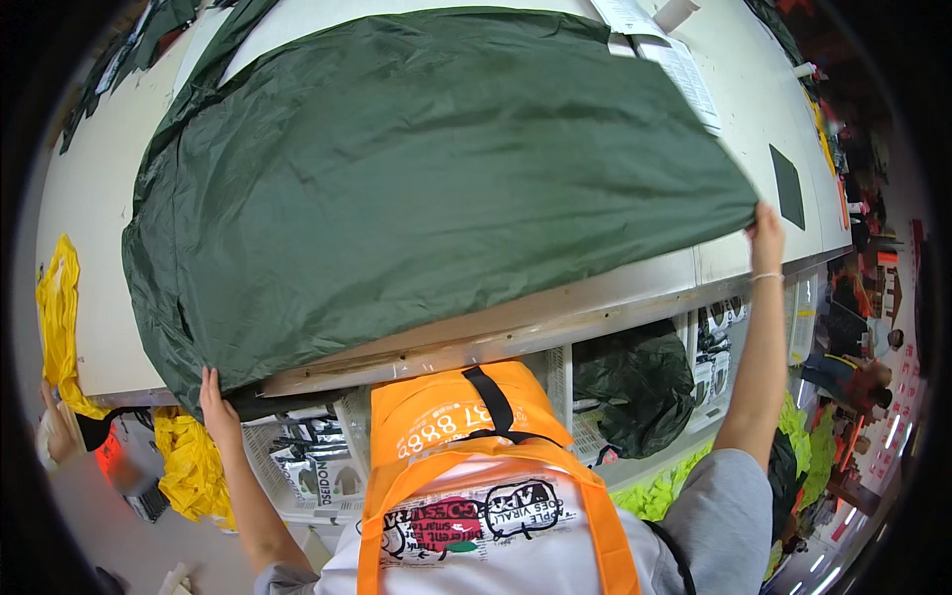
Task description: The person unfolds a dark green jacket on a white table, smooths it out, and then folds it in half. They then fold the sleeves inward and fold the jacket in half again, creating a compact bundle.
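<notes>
A large sheet of thin, shiny dark green fabric (436, 188) lies spread over the white table, with creases running across it. My right hand (766, 238) pinches its right corner, lifted slightly at the table's near edge. At the near left, my left hand (218, 402) grips the fabric's lower edge where it hangs over the table's front. Both arms are stretched wide apart, and the fabric's near edge runs fairly taut between them. The undersides of both hands' grips are hidden.
The white table (89, 317) bears papers (684, 74), a small dark green piece (786, 185) and yellow fabric (59, 307). Below its front edge stand white baskets with packaged goods (319, 464) and bundled dark green fabric (635, 387). Another person (858, 382) is at far right.
</notes>
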`<state>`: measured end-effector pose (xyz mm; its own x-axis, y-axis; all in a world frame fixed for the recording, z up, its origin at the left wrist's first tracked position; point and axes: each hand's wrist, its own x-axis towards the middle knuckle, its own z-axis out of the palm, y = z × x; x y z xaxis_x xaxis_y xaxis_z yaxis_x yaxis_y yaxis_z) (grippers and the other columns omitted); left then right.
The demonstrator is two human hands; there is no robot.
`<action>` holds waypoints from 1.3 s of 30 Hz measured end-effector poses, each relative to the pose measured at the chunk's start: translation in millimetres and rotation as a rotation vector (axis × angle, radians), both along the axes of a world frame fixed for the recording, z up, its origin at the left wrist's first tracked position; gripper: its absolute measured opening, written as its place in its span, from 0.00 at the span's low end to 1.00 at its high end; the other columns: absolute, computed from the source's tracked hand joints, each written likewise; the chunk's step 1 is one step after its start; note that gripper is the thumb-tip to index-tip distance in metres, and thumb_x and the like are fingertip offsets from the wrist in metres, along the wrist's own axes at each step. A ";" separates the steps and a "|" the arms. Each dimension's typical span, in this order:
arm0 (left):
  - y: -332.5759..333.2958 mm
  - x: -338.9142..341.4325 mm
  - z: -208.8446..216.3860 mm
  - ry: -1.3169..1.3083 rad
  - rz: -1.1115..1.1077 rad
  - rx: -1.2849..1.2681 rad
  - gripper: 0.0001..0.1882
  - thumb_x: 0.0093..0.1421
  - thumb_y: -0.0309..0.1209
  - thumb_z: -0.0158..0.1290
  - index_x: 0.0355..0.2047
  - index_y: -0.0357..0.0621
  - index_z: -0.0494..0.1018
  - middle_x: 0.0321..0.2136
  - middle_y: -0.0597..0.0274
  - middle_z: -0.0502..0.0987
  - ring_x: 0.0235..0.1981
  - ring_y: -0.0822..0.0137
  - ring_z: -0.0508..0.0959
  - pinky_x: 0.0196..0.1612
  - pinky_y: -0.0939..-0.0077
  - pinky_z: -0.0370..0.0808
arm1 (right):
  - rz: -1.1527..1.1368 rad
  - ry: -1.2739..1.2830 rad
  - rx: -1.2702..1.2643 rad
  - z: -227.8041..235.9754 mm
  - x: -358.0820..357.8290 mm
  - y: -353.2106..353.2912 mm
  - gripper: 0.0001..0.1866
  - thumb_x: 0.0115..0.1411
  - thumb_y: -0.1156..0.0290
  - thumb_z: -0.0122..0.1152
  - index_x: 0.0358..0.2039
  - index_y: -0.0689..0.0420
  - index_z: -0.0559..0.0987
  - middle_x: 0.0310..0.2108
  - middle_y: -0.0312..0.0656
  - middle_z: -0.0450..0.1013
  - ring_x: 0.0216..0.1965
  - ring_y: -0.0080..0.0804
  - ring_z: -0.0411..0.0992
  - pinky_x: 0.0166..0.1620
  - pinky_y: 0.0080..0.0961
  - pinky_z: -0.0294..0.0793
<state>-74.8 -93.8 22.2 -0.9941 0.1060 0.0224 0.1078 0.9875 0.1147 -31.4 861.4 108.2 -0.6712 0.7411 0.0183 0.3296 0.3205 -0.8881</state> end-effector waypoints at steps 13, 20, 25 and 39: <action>40.7 -2.5 -10.5 -0.137 0.049 0.205 0.34 0.55 0.38 0.52 0.63 0.50 0.57 0.65 0.53 0.51 0.65 0.47 0.51 0.64 0.53 0.48 | 0.177 -0.434 0.852 -104.3 3.1 -117.3 0.26 0.48 0.70 0.65 0.49 0.60 0.72 0.52 0.59 0.64 0.54 0.55 0.61 0.57 0.44 0.59; 66.2 -23.8 -72.9 -0.151 0.055 -0.135 0.42 0.55 0.51 0.51 0.67 0.61 0.47 0.68 0.59 0.42 0.66 0.44 0.46 0.60 0.39 0.50 | 0.614 -0.701 0.770 -126.2 12.2 -239.8 0.37 0.59 0.45 0.49 0.66 0.42 0.53 0.68 0.46 0.42 0.67 0.52 0.40 0.63 0.57 0.43; 33.0 -30.2 -64.9 -0.245 0.082 -0.122 0.43 0.55 0.47 0.53 0.67 0.63 0.45 0.68 0.64 0.40 0.67 0.46 0.44 0.61 0.36 0.48 | 0.670 -0.761 0.764 -110.2 37.3 -278.9 0.35 0.61 0.45 0.47 0.65 0.41 0.54 0.67 0.44 0.45 0.65 0.50 0.45 0.63 0.50 0.49; 411.4 -125.0 -46.5 0.067 -0.380 0.115 0.40 0.53 0.46 0.56 0.64 0.52 0.54 0.66 0.55 0.48 0.67 0.48 0.46 0.64 0.45 0.42 | 0.045 -0.522 0.356 -147.3 -94.3 -68.8 0.32 0.56 0.53 0.57 0.54 0.63 0.68 0.53 0.55 0.64 0.54 0.51 0.62 0.55 0.41 0.64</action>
<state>-199.8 317.6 -24.3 -0.8805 0.4589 0.1191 0.4740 0.8570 0.2024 -125.7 792.6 -39.1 -0.6888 0.7206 -0.0794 0.6696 0.5903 -0.4507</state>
